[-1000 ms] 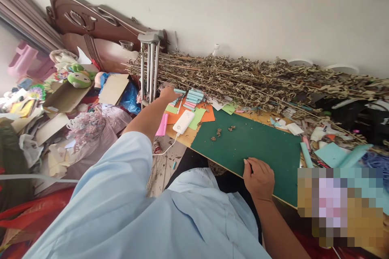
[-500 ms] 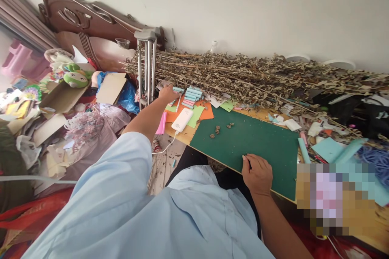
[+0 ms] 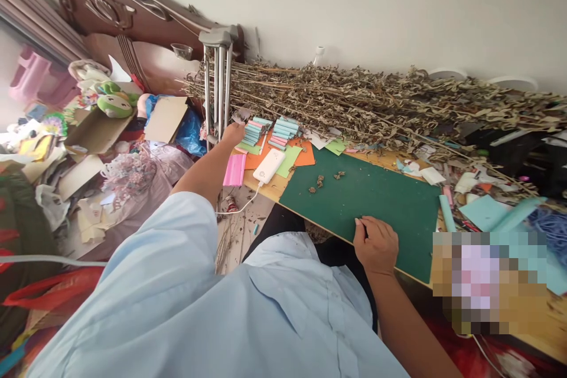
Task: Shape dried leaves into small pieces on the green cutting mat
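My left hand (image 3: 233,133) reaches to the left end of the table, beside a stack of small blue and pink paper rolls (image 3: 253,132). Its fingers are mostly hidden, so any hold is unclear. A second stack of paper rolls (image 3: 284,132) lies just to the right, on orange and green paper sheets. Loosely curled, my right hand (image 3: 376,243) rests on the near edge of a green cutting mat (image 3: 398,212), with nothing visible in it. Small dried leaf clumps (image 3: 320,181) lie on the mat.
A white power bank (image 3: 269,166) with a cable and a pink folded sheet (image 3: 234,170) are near the front edge. Dried plant stalks (image 3: 345,97) cover the table's back. Metal crutches (image 3: 217,80) stand at left. Blue paper (image 3: 485,214) and scraps lie at right.
My left hand has drawn back slightly to the left and down, uncovering the left stack of paper rolls. The view has shifted a little. My right hand stays on the mat.
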Tool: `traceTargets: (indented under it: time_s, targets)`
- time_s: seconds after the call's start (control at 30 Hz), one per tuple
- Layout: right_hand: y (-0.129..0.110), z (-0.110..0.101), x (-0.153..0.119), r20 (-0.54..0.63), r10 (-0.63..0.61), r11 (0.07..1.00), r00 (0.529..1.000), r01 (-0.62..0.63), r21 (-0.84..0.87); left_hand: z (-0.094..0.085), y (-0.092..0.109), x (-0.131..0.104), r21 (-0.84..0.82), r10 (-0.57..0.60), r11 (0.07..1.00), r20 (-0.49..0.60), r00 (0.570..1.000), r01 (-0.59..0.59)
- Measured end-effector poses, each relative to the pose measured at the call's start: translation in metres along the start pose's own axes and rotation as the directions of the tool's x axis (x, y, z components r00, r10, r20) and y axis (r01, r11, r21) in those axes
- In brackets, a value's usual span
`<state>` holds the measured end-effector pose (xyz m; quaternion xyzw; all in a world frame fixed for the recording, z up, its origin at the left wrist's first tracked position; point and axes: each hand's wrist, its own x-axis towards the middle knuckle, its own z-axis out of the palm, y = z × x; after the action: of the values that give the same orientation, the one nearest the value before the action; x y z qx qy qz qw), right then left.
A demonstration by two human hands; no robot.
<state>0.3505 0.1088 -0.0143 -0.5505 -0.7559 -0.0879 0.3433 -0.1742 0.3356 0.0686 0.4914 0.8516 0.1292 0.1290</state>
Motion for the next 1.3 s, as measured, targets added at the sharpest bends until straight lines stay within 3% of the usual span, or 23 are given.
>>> traceTargets:
  time_s: [0.1, 0.2, 0.3, 0.43, 0.63, 0.87, 1.3]
  targets:
    - [0.0, 0.0, -0.001, 0.013, 0.019, 1.0, 1.0, -0.019, 0.008, -0.004, -0.012, -0.006, 0.08, -0.016, 0.997, -0.001, 1.0, 0.016]
    - [0.001, 0.001, -0.003, 0.031, 0.037, 0.999, 0.999, -0.038, 0.028, -0.006, -0.017, -0.016, 0.221, -0.002, 0.975, 0.076, 0.997, -0.015]
    - [0.001, 0.002, -0.003, 0.035, 0.042, 0.998, 0.998, -0.044, 0.042, -0.004, -0.015, -0.028, 0.299, 0.067, 0.947, 0.173, 0.983, -0.117]
    - [0.001, 0.001, -0.002, 0.027, 0.03, 0.999, 0.999, -0.031, 0.034, 0.005, -0.008, -0.043, 0.377, 0.113, 0.911, 0.168, 0.979, -0.17]
    - [0.0, 0.0, 0.0, 0.016, 0.019, 1.0, 1.0, -0.02, 0.016, 0.01, 0.0, -0.053, 0.33, 0.058, 0.939, 0.123, 0.991, -0.096]
    - [-0.001, -0.001, 0.001, 0.009, 0.012, 1.0, 1.0, -0.012, 0.0, 0.01, 0.01, -0.05, 0.25, 0.108, 0.963, -0.028, 0.994, -0.098]
    - [0.0, 0.0, -0.001, 0.025, 0.029, 1.0, 0.999, -0.03, 0.009, 0.014, 0.013, -0.048, 0.293, 0.104, 0.949, 0.066, 0.992, -0.119]
